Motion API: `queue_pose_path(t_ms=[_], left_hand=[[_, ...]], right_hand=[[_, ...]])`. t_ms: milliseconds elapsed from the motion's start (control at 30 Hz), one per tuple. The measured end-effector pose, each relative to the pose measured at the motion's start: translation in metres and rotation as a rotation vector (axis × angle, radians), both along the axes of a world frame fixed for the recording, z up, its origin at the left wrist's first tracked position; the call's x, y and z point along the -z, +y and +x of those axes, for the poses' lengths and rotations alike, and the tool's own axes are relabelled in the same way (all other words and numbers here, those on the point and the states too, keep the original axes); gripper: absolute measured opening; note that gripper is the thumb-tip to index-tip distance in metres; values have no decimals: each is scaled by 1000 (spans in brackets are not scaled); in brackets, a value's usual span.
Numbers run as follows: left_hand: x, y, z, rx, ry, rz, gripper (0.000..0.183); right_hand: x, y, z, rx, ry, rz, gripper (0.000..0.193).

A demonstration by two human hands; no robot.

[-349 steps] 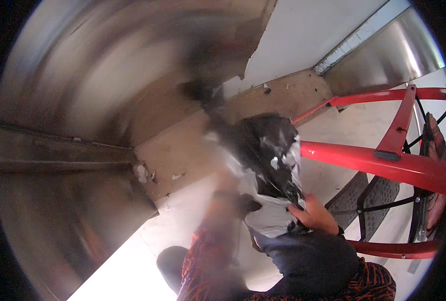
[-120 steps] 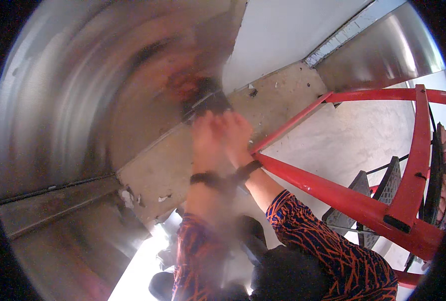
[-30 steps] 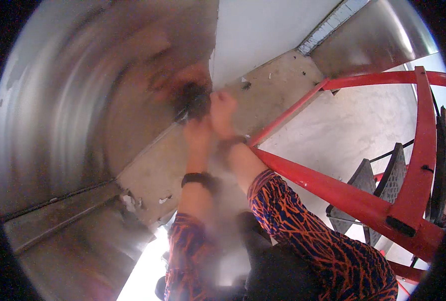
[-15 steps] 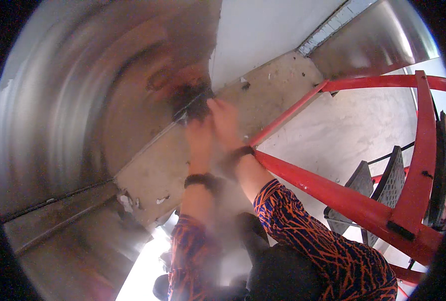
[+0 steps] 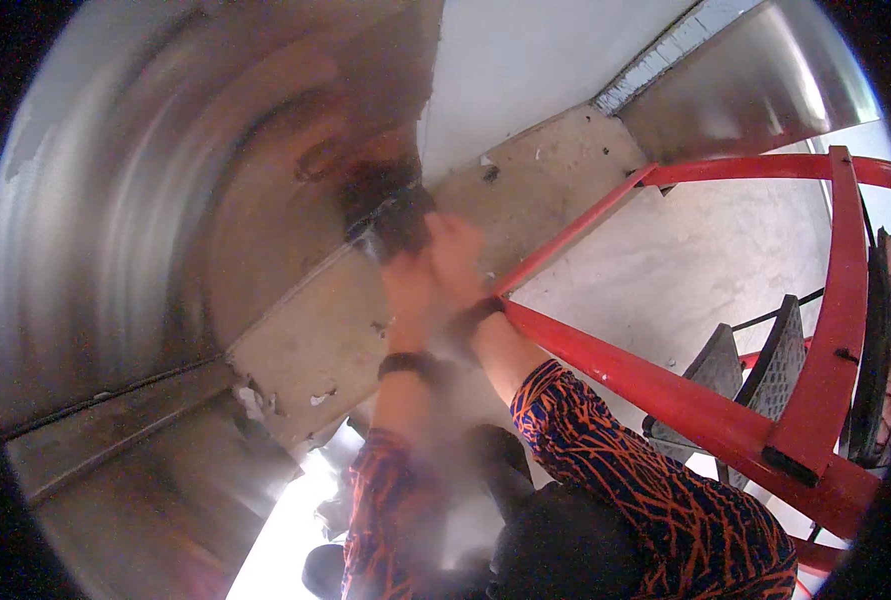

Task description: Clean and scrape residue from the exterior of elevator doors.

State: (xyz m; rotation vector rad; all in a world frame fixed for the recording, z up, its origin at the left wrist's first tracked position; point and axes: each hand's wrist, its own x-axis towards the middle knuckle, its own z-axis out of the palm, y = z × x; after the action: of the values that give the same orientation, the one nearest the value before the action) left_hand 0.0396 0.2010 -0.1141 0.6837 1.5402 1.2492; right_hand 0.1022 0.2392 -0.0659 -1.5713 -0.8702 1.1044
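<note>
Both of my hands are side by side at the edge where the metal panel [image 5: 235, 170] meets a tan ledge [image 5: 310, 325]. A black thing [image 5: 402, 222], too blurred to name, lies against the panel at the fingertips. My left hand [image 5: 406, 284] appears closed on its lower end. Right beside it, my right hand [image 5: 453, 252] appears closed on its right side. Motion smears the fingers of both hands. Each wrist has a dark band, and the sleeves are dark with an orange pattern.
A red ladder frame [image 5: 645, 375] with dark treads [image 5: 775, 360] stands close by my right forearm. A pale wall panel [image 5: 515, 80] rises beyond the ledge. Loose flakes [image 5: 322, 398] lie on the ledge. Bright light [image 5: 285, 530] shows at lower left.
Both hands have shifted slightly down and to the right along the edge, with the lower part of the black thing moving with them. The view has barely moved.
</note>
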Motion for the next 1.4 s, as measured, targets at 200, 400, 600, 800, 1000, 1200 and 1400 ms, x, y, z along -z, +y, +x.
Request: queue_pose_path(t_ms=[200,400,600,800,1000,1200,1400], left_hand=[[4,-6,-9,236,443,-115,23],[-27,-15,-3,133,126,-127,30],[10,-17,-14,185,409,-206,28],[27,-23,-20,291,573,-39,27],[11,-37,-31,492,706,17,33],[-6,-48,-74,625,658,-73,34],[-62,-101,-70,616,323,-477,24]], right_hand=[[3,-12,2,23,-73,-33,24],[-5,-20,6,-20,-134,-74,24],[-10,-26,0,33,-61,-136,22],[-9,-35,4,-14,-60,-168,20],[4,-48,1,72,144,-99,23],[1,-85,-32,26,71,113,22],[22,-132,-8,-456,-417,203,18]])
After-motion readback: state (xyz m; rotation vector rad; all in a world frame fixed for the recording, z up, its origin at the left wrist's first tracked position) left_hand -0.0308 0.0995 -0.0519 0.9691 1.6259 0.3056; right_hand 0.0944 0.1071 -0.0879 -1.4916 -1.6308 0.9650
